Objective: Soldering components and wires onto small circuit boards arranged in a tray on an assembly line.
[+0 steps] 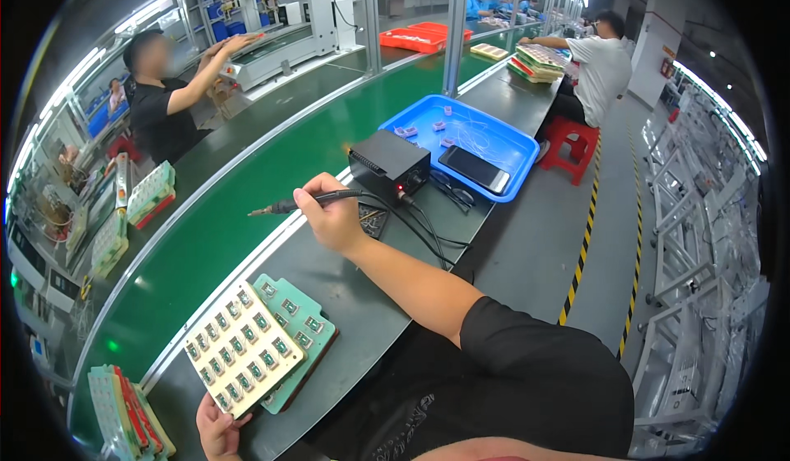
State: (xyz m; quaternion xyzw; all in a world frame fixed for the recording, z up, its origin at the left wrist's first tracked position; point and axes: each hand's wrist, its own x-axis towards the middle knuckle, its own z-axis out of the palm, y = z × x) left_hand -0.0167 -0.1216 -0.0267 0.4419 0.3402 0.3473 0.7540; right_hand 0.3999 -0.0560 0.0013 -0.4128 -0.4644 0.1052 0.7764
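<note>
My right hand (329, 218) is closed around a soldering iron (284, 207), its tip pointing left over the green belt. At the lower left, my left hand (218, 430) grips the near corner of a cream tray (226, 335) that carries rows of small circuit boards. Under that tray, and sticking out to its right, lies a green tray (317, 317) with similar small boards. A black soldering station (390, 165) with a lit red light stands beyond my right hand, and a cable runs from it. The fingertips of my left hand are partly hidden under the tray.
A blue tray (517, 138) holds a phone (474, 170), small pinkish parts and thin clear strands; glasses (453, 191) lie beside it. The green conveyor belt (271, 157) runs along the bench. Stacked trays (123, 412) stand lower left. Co-workers sit across the belt and farther along, one on a red stool (569, 144).
</note>
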